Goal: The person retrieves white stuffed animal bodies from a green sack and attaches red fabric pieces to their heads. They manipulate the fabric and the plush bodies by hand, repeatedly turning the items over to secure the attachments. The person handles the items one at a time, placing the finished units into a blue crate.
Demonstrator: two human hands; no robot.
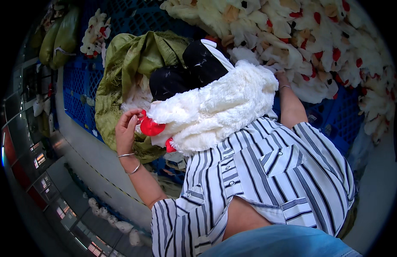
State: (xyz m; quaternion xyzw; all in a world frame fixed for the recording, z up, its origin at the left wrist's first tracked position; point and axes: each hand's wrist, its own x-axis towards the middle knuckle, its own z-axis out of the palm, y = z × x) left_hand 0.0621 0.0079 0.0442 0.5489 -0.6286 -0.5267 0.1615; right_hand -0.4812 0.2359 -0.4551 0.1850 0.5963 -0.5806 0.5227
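Observation:
Across my lap lies a white, furry, unstuffed-looking plush toy skin (220, 103), rumpled and stretched from left to right. Red fabric pieces (152, 127) stick out at its left end. My left hand (127, 126), with two bangles at the wrist, pinches the edge of a red piece between thumb and fingers. At the plush's far right end, my right hand (283, 79) touches the white fur; its fingers are mostly hidden there.
A green woven sack (121, 81) stands open beyond my left hand, pale plush inside. A big heap of white plush pieces with red parts (310, 47) fills the far right. Blue plastic pallets (80, 81) lie around. Full green sacks (63, 40) stand far left.

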